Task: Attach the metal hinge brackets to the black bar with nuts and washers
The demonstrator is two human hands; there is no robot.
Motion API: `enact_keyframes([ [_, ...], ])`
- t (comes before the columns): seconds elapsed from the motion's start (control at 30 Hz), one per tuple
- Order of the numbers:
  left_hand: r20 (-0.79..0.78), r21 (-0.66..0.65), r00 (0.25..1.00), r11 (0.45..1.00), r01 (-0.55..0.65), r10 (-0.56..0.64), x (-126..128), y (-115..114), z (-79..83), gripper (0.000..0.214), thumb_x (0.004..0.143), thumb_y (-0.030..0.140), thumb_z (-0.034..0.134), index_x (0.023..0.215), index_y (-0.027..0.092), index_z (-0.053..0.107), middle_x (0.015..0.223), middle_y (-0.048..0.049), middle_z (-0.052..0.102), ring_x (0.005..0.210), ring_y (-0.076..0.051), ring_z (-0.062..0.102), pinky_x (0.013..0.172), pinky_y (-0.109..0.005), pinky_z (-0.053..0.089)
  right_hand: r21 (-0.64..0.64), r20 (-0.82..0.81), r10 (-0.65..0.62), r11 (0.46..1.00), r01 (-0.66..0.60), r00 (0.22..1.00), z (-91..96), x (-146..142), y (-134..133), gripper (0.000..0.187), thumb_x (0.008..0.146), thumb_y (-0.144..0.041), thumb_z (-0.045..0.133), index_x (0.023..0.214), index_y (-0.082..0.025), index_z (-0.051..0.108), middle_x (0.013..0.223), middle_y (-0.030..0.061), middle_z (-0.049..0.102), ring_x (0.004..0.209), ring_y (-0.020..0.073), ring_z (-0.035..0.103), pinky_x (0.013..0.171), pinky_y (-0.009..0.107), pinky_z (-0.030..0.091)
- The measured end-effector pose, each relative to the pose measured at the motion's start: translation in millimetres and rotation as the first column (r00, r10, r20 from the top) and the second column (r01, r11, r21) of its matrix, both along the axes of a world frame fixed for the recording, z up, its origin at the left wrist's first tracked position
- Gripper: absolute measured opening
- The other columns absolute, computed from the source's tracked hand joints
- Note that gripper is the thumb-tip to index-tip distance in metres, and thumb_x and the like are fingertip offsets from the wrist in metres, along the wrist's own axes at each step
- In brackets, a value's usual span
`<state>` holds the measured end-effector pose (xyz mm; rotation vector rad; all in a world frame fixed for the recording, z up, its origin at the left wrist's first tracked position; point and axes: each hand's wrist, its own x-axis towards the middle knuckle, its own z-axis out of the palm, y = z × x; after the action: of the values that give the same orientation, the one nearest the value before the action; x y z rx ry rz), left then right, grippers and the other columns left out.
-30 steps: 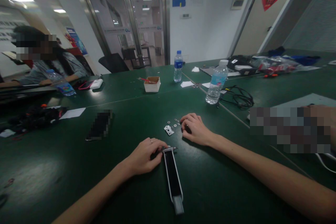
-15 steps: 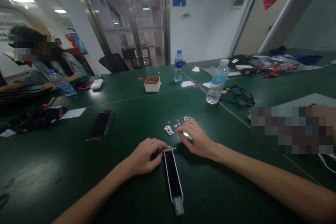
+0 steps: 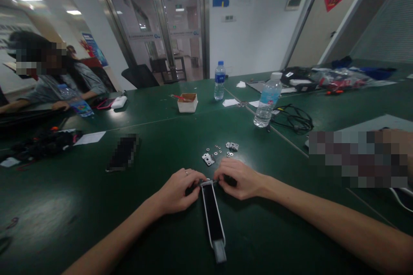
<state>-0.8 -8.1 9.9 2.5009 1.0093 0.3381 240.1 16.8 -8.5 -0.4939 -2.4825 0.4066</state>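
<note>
Two bare forearms reach in from the lower corners, and both hands meet at the far end of a long device [image 3: 213, 215] that lies on the green tabletop [image 3: 161, 245], centred in front of the person. The left hand [image 3: 180, 191] is palm down, wrist low, a ring on one finger, with thumb and fingertips pinching the left end of the device's metal crosspiece [image 3: 207, 183]. The right hand [image 3: 240, 178] is arched, its fingers curled and drawn together at the crosspiece's right end; whether they grip it or some small part cannot be told. The device has a black middle within a white frame, and its grey end points back toward the person.

Just beyond the hands lie two metal brackets, a left one [image 3: 208, 159] and a right one [image 3: 232, 146], with several small rings [image 3: 216, 153] scattered between and beside them.

Farther out, a small open box [image 3: 187, 103] with pale walls and a brown interior has a slim red item across its left rim; its other contents are too small to make out. To its right stand a blue-capped bottle [image 3: 219, 80] and, nearer, a white-capped bottle [image 3: 267, 101], both clear and labelled, their fill levels hard to read. A third bottle [image 3: 77, 102] is at the left, near a seated person [image 3: 84, 75].
</note>
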Motion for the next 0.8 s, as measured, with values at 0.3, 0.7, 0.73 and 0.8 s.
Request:
enact_keyframes([
  [0.3, -0.004, -0.010, 1.000, 1.000, -0.002, 0.002, 0.4, -0.4, 1.0, 0.025, 0.086, 0.018, 0.047, 0.109, 0.019, 0.057, 0.088, -0.0025, 0.058, 0.077, -0.016, 0.051, 0.072, -0.029, 0.040, -0.022, 0.022, 0.019, 1.000, -0.019, 1.000, 0.2, 0.3, 0.4, 0.017, 0.076, -0.012, 0.048, 0.090, -0.016, 0.057, 0.077, 0.0029, 0.057, 0.072, 0.0144, 0.050, 0.065, 0.028, 0.042],
  [0.7, -0.003, -0.001, 1.000, 1.000, -0.006, 0.006, 0.2, -0.5, -0.8, 0.024, 0.085, 0.016, 0.048, 0.107, 0.019, 0.057, 0.085, -0.0021, 0.057, 0.075, -0.016, 0.051, 0.070, -0.028, 0.039, -0.038, 0.015, -0.018, 0.999, 0.019, 1.000, 0.4, -1.1, -0.2, 0.015, 0.077, -0.012, 0.052, 0.091, -0.016, 0.057, 0.082, 0.0040, 0.059, 0.075, 0.0151, 0.052, 0.065, 0.028, 0.043],
  [0.73, -0.001, 0.007, 1.000, 1.000, -0.004, 0.004, 0.5, -0.7, -0.8, 0.024, 0.085, 0.015, 0.048, 0.107, 0.019, 0.057, 0.084, -0.0021, 0.057, 0.075, -0.016, 0.051, 0.070, -0.028, 0.039, -0.039, 0.014, -0.021, 0.999, 0.021, 1.000, 0.2, -1.0, -0.2, 0.016, 0.078, -0.012, 0.052, 0.091, -0.017, 0.057, 0.083, 0.0041, 0.059, 0.076, 0.0151, 0.052, 0.066, 0.028, 0.044],
  [0.8, -0.001, 0.014, 1.000, 1.000, -0.007, 0.007, 0.9, -1.1, -0.3, 0.024, 0.085, 0.015, 0.048, 0.107, 0.019, 0.057, 0.083, -0.0022, 0.057, 0.075, -0.016, 0.051, 0.069, -0.028, 0.039, -0.036, 0.007, -0.017, 0.999, 0.018, 1.000, -0.2, -0.8, -0.1, 0.017, 0.078, -0.011, 0.052, 0.092, -0.016, 0.057, 0.084, 0.0044, 0.060, 0.078, 0.0152, 0.053, 0.067, 0.029, 0.044],
])
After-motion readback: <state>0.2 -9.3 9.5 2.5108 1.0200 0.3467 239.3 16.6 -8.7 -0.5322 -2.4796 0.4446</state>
